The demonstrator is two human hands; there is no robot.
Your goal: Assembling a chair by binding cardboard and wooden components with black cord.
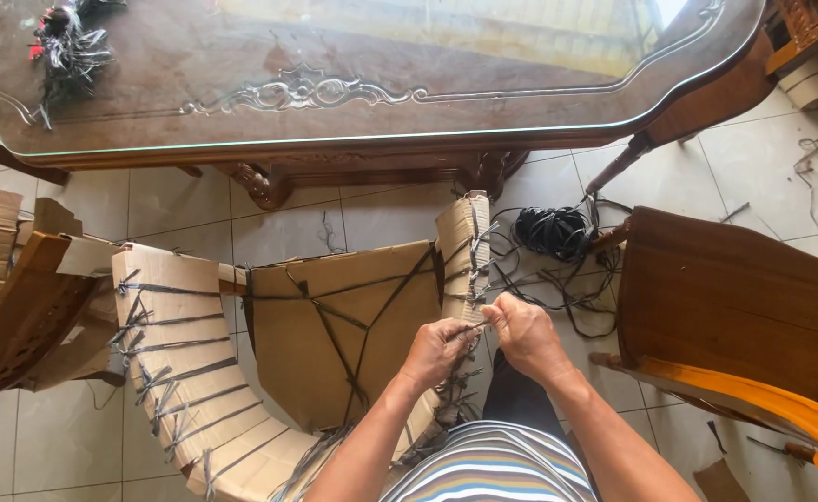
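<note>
Seen from above, a person sits facing a curved piece of furniture wrapped in tan corrugated cardboard (195, 372), apparently a chair padded for moving. Thin grey plastic strapping (339, 335) crosses the cardboard in many lines, with knotted ends standing out along both arms of the curve.

Both hands meet at the right-hand cardboard arm. The left hand (437, 353) is closed in a pinch, fingers curled around a strand of the grey strapping. The right hand (522, 336) is closed too, thumb and fingers gripping the strand's other end just beside the left. The strand runs taut between them, touching the cardboard edge.

A loose black coil of strapping (553, 231) lies on the pale tiled floor (74, 437) just beyond the hands, with stray lengths trailing from it. A dark wooden table with a glass top (353, 84) stands ahead. A brown wooden chair with an orange-toned arm (734, 307) sits to the right, and another cardboard-wrapped wooden chair (19, 297) to the left.

To tie this well, it seems best to keep the strand tight against the cardboard while forming the knot, pull both ends evenly so the wrap does not slacken, and seat the knot on the flat face rather than a corner, where it could slip.
</note>
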